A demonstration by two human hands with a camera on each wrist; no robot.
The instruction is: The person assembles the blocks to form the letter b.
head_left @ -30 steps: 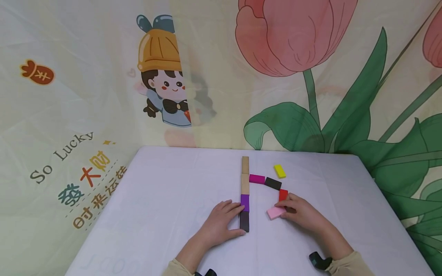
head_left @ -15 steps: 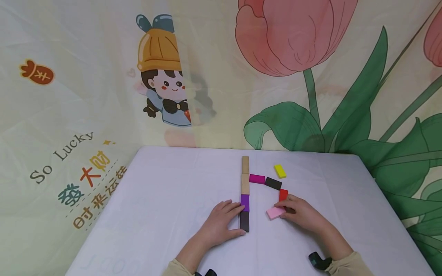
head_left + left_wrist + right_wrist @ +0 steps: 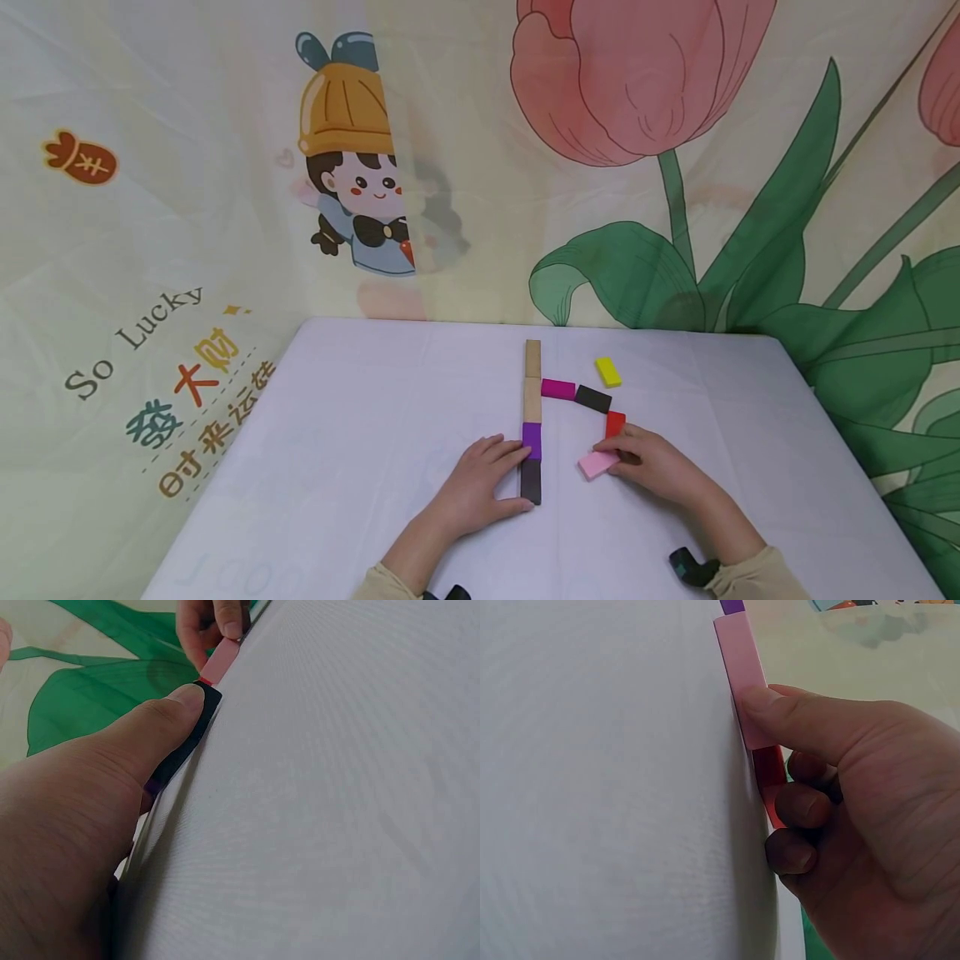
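With the right hand (image 3: 651,464) pinching the pink block (image 3: 598,463) flat on the desk (image 3: 360,433) just below the red block (image 3: 615,423), and the left hand (image 3: 480,487) bracing the black block (image 3: 531,482), a careless nudge risked knocking the red block askew.

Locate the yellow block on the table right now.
In the head view, the yellow block lies alone toward the table's far right, just beyond the black block and apart from both hands.
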